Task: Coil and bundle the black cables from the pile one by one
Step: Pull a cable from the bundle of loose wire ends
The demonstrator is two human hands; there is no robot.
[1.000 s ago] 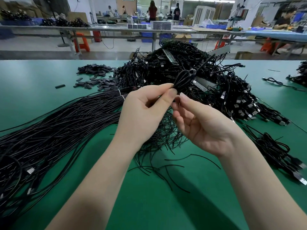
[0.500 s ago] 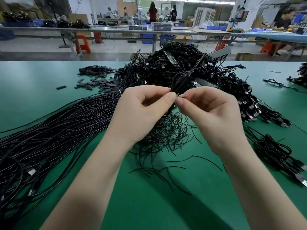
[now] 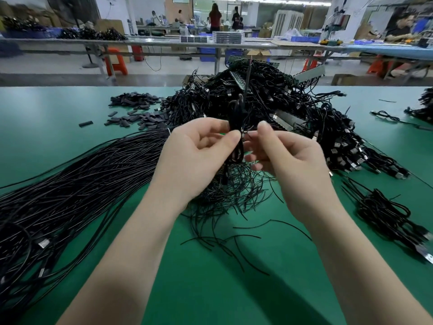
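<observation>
Here a green table [image 3: 70,141] fills the lower view, and beyond its far edge a workshop holds long grey benches [image 3: 164,42], orange stools and several people standing at the back. Taking the big pile of bundled cables [image 3: 269,102] at the table's middle as landmark: far to its left and nearer the camera lies one broad sheaf of straight black cables [image 3: 77,184], fanning toward the left edge. Just left of the pile sits a scatter of small black sleeves [image 3: 136,109], too many to count. In front of the pile, two hands are raised. The left hand [image 3: 199,158] pinches one coiled cable [image 3: 236,127] between thumb and curled fingers, the coil standing upright above the table. The right hand [image 3: 288,160] meets it from the other side, thumb and forefinger pinching a thin tie wire [image 3: 248,83] that sticks up from the coil's waist. Below the hands lies a tangle of loose tie wires [image 3: 229,202]. Right of the pile and nearer, one small heap of bundled cables [image 3: 386,214] rests on the table; farther right, at the table's edge, sits another dark heap [image 3: 424,106]. No readable writing shows anywhere.
</observation>
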